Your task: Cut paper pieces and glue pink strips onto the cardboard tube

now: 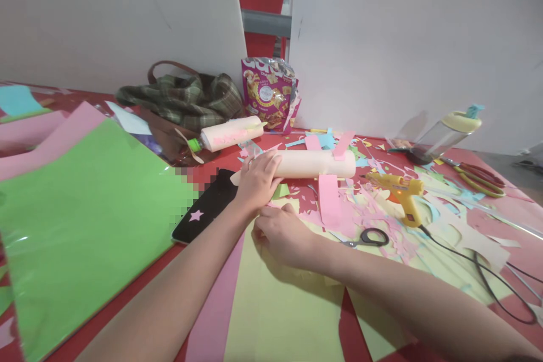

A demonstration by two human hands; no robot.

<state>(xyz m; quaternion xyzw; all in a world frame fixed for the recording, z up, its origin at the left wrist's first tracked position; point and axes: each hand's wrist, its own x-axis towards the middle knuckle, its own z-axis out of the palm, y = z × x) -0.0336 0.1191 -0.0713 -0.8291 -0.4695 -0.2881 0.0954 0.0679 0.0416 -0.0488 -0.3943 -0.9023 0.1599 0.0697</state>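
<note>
Left hand (258,180) clasps one of two paper rolls (316,163); right hand (283,233) curled, grip unclear.

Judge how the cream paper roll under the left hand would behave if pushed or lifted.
The paper roll is a cylinder lying on its side, so it would probably roll if pushed. It looks like rolled paper, so likely light and easy to crush. The left hand rests on one end, perhaps keeping it from rolling or unwinding.
</note>
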